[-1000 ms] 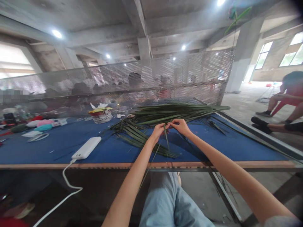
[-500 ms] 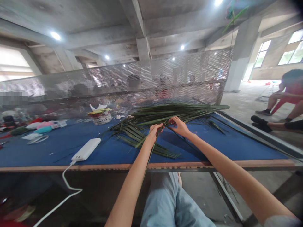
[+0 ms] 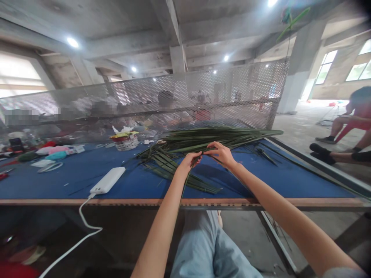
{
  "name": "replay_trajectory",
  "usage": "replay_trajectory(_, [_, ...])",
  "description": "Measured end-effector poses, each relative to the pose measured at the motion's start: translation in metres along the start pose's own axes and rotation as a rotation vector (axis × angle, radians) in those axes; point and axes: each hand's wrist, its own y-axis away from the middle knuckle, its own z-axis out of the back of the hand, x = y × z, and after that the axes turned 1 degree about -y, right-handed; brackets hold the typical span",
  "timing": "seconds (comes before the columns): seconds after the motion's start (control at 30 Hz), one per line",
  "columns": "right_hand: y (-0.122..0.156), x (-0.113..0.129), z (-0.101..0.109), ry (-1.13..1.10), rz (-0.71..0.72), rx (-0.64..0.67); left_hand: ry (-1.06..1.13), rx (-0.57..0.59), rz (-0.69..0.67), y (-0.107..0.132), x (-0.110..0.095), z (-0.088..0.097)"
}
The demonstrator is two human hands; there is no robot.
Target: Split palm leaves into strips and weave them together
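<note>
Between my two hands, above the near middle of the table, runs a narrow green leaf strip (image 3: 186,180). My left hand (image 3: 189,162) is closed around it, and one end trails down along that forearm toward my lap. My right hand (image 3: 220,153) pinches the strip close to my left fingertips, with a length passing under the palm. Exactly how the strip is folded at the fingers is too small to make out. Behind the hands lies a large pile of long green leaves (image 3: 208,135). A smaller fan of cut leaves (image 3: 199,183) spreads on the blue tabletop below them.
A white power bank (image 3: 108,180) with a white cable (image 3: 87,227) lies to the left. Beyond it stand a woven basket (image 3: 126,142) and several colourful yarn-like bundles (image 3: 56,152). A perforated metal screen (image 3: 232,88) borders the far edge. A seated person (image 3: 355,112) is at right.
My right hand has turned slightly, its fingers now lying flatter over the strip beside my left hand. The whole view has shifted a little.
</note>
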Motion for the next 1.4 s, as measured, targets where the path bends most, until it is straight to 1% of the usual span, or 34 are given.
replay_trajectory(0.13, [0.0, 0.005, 0.0, 0.043, -0.005, -0.002, -0.008, -0.041, -0.01, 0.001, 0.001, -0.001])
replay_trajectory(0.23, [0.001, 0.01, -0.002, 0.046, 0.01, 0.018, -0.029, -0.032, -0.021, 0.002, 0.002, -0.002])
replay_trajectory(0.3, [0.001, 0.011, -0.004, 0.009, 0.014, 0.01, -0.041, -0.025, -0.022, 0.002, 0.002, -0.002])
replay_trajectory(0.47, [-0.001, 0.01, -0.011, -0.122, -0.11, -0.163, -0.021, -0.032, -0.081, 0.001, 0.004, -0.004])
replay_trajectory(0.53, [-0.002, 0.01, -0.014, -0.163, -0.165, -0.198, -0.039, -0.037, -0.126, 0.0, 0.006, -0.007])
replay_trajectory(0.67, [-0.005, 0.008, -0.018, -0.226, -0.265, -0.24, -0.103, -0.042, -0.292, 0.0, 0.011, -0.013])
replay_trajectory(0.73, [-0.005, 0.006, -0.02, -0.257, -0.313, -0.235, -0.16, -0.047, -0.383, 0.0, 0.012, -0.016])
replay_trajectory(0.8, [-0.005, 0.003, -0.022, -0.283, -0.354, -0.219, -0.217, -0.047, -0.431, 0.0, 0.013, -0.018])
replay_trajectory(0.87, [-0.004, 0.001, -0.024, -0.286, -0.381, -0.205, -0.242, -0.038, -0.437, 0.001, 0.013, -0.019])
replay_trajectory(1.03, [-0.002, -0.006, -0.027, -0.255, -0.425, -0.183, -0.192, -0.004, -0.377, 0.003, 0.011, -0.021])
replay_trajectory(1.1, [-0.001, -0.009, -0.029, -0.259, -0.439, -0.179, -0.235, -0.01, -0.368, 0.004, 0.011, -0.022])
replay_trajectory(1.23, [-0.002, -0.015, -0.032, -0.269, -0.449, -0.132, -0.395, -0.046, -0.429, 0.004, 0.012, -0.021])
replay_trajectory(1.33, [-0.002, -0.018, -0.032, -0.272, -0.444, -0.117, -0.46, -0.063, -0.472, 0.003, 0.013, -0.021])
replay_trajectory(1.4, [-0.001, -0.02, -0.032, -0.271, -0.466, -0.122, -0.495, -0.073, -0.489, 0.002, 0.013, -0.021])
